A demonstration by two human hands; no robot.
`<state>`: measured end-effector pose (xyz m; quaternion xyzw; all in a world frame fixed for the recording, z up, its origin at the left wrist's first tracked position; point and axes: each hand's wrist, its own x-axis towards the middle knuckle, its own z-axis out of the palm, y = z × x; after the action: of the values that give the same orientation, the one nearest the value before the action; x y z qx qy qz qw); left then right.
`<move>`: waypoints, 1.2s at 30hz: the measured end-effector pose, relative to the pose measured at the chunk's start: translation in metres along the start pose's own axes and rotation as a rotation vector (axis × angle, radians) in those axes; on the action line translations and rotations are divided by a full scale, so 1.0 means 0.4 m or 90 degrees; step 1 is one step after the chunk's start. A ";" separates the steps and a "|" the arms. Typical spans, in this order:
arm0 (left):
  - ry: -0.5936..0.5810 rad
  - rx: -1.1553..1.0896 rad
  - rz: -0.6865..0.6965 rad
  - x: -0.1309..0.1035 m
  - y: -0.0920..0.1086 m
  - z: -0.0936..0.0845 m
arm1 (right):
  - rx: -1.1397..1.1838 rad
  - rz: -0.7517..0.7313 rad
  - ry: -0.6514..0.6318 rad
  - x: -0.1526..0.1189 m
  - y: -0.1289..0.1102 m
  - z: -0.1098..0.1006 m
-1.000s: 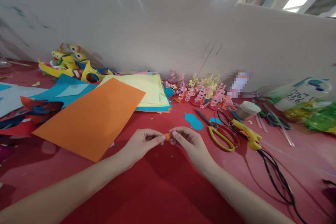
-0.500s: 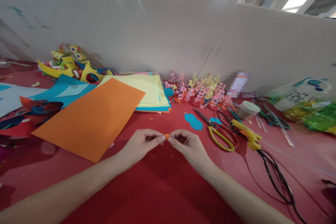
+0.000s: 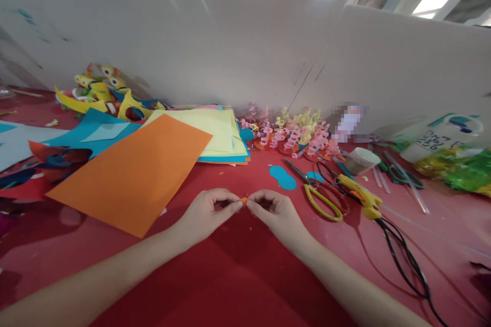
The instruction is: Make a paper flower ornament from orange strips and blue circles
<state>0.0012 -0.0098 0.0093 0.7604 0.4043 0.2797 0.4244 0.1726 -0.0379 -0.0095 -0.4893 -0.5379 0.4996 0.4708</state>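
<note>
A tiny orange piece (image 3: 244, 201) is pinched between both hands above the red table, near the middle of the view. My left hand (image 3: 212, 209) grips its left side between thumb and forefinger. From the right, my right hand (image 3: 273, 206) pinches the other side the same way. The fingertips nearly meet and hide most of the piece. A large orange sheet (image 3: 134, 176) lies left of my left hand. Blue paper circles (image 3: 286, 181) and yellow-handled scissors (image 3: 324, 203) lie beyond and to the right of my right hand.
A yellow glue gun (image 3: 360, 195) with a black cable lies at the right, near a white roll (image 3: 361, 161). Pink and yellow curled pieces (image 3: 293, 135) stand by the wall, beside stacked pale yellow sheets (image 3: 218, 130). A person's head shows above the wall.
The orange piece looks slightly smaller between the fingertips, and the fingers of my left hand have shifted a little. Both hands stay in nearly the same place.
</note>
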 end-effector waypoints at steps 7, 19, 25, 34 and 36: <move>0.011 0.078 0.067 -0.005 0.004 0.004 | -0.067 -0.030 0.007 -0.003 0.016 0.003; 0.016 0.057 -0.004 0.008 -0.022 -0.003 | -0.041 -0.052 -0.010 0.014 0.042 -0.015; 0.007 0.068 0.022 0.008 -0.021 0.001 | -0.057 -0.032 0.001 0.011 0.044 -0.009; 0.033 0.139 0.139 -0.001 -0.027 0.016 | -0.111 -0.054 -0.025 0.006 0.038 -0.008; 0.032 0.141 0.146 -0.001 -0.028 0.018 | -0.126 -0.070 -0.029 0.004 0.038 -0.008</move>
<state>0.0024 -0.0098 -0.0040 0.8364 0.3541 0.2989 0.2928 0.1764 -0.0357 -0.0243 -0.4921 -0.6209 0.4284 0.4345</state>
